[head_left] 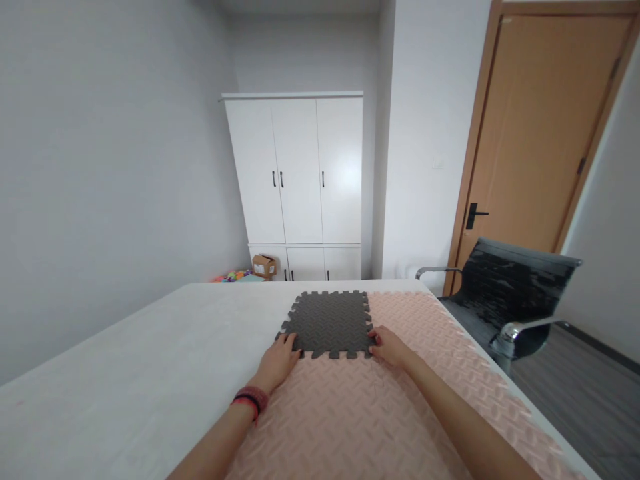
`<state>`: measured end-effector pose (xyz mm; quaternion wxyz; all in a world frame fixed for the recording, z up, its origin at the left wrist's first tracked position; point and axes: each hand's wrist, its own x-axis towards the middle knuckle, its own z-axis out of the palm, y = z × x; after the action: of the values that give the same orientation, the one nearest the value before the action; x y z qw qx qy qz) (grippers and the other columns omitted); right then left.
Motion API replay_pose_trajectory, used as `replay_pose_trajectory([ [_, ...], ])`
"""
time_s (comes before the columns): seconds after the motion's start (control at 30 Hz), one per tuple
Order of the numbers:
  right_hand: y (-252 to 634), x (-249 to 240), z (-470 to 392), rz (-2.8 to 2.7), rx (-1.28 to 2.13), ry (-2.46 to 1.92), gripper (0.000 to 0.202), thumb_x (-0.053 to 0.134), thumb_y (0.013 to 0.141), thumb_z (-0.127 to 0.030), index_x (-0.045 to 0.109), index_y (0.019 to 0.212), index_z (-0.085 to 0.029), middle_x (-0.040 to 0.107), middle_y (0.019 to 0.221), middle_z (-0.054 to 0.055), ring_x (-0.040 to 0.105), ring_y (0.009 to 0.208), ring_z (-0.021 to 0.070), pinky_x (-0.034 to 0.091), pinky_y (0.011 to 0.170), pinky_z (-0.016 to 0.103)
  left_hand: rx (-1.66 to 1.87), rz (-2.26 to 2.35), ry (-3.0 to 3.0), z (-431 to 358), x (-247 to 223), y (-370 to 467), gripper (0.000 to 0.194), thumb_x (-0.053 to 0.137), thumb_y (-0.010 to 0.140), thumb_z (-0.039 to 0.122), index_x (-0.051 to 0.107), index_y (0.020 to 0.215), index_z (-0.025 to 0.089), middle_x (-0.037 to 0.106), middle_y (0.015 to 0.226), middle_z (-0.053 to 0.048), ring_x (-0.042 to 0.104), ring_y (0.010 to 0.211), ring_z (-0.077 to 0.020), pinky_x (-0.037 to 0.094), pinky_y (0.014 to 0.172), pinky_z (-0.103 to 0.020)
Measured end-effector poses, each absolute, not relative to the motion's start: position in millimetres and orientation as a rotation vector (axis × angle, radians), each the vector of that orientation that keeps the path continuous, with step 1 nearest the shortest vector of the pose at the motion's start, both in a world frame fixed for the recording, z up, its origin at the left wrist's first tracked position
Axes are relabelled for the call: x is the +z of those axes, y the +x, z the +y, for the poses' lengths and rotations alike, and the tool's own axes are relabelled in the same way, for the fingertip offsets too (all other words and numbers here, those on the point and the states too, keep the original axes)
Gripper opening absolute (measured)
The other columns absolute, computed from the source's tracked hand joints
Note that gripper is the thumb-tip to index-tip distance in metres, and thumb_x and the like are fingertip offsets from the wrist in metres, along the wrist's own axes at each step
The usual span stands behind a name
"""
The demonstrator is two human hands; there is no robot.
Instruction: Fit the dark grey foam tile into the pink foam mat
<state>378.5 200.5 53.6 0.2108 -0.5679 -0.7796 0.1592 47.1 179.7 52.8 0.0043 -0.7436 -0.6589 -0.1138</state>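
Pink foam mats (360, 413) on white table (125, 360)

Between the left hand (277, 362) and the right hand (391, 347) lies a dark grey foam tile (329, 323) — embossed with a woven, plaited relief. Under both hands, pale pink foam mats (380, 413) carry the same relief. Left of the left hand, the surface (125, 373) is plain white — its wristbands (250, 400) red and black.
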Motion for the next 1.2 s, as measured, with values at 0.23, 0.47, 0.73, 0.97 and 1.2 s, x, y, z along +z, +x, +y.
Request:
replay_pose_trajectory([
  [0.23,346.9,74.2,168.9,-2.321,0.174,-1.580,0.034,0.042,0.075,-0.007,0.062,0.102,-0.013,0.058,0.111,0.015,0.055,0.104,0.0243,0.041,0.084,0.032,-0.273,-2.091,-2.144,160.0,73.0,66.6,0.038,0.048,0.086,0.032,0.046,0.121,0.015,0.053,0.121,-0.012,0.055,0.105,-0.0237,0.045,0.087,-0.043],
  [0.47,315.5,78.2,132.7,-2.522,0.089,-1.446,0.032,0.038,0.083,-0.012,0.065,0.099,-0.016,0.064,0.106,0.013,0.056,0.103,0.0245,0.040,0.084,0.034,-0.172,-1.983,-2.204,129.7,70.3,72.8,0.042,0.032,0.082,0.010,0.055,0.117,0.017,0.061,0.108,-0.014,0.057,0.103,-0.0262,0.038,0.094,-0.047],
  [0.73,320.3,74.4,144.1,-2.563,0.184,-1.477,0.030,0.039,0.085,-0.018,0.069,0.090,-0.018,0.068,0.100,0.013,0.060,0.097,0.0250,0.041,0.079,0.034,-0.065,-1.903,-2.380,127.6,70.7,61.4,0.056,0.030,0.080,0.008,0.047,0.130,0.025,0.062,0.113,-0.014,0.059,0.104,-0.0251,0.045,0.086,-0.039],
  [0.97,333.3,79.7,141.7,-2.545,0.336,-1.362,0.037,0.038,0.083,-0.019,0.066,0.108,-0.022,0.067,0.112,0.008,0.060,0.104,0.0209,0.041,0.085,0.029,-0.056,-1.945,-2.424,132.9,76.1,62.1,0.046,0.034,0.084,0.013,0.049,0.127,0.022,0.064,0.112,-0.012,0.061,0.100,-0.0245,0.046,0.087,-0.045],
  [1.2,357.3,78.3,139.8,-2.395,0.351,-1.398,0.046,0.041,0.075,-0.012,0.061,0.116,-0.019,0.061,0.124,0.008,0.054,0.114,0.0194,0.037,0.095,0.029,-0.166,-1.881,-2.541,127.0,82.1,82.0,0.049,0.027,0.087,0.025,0.042,0.134,0.026,0.050,0.134,-0.015,0.047,0.124,-0.0292,0.034,0.102,-0.053],
])
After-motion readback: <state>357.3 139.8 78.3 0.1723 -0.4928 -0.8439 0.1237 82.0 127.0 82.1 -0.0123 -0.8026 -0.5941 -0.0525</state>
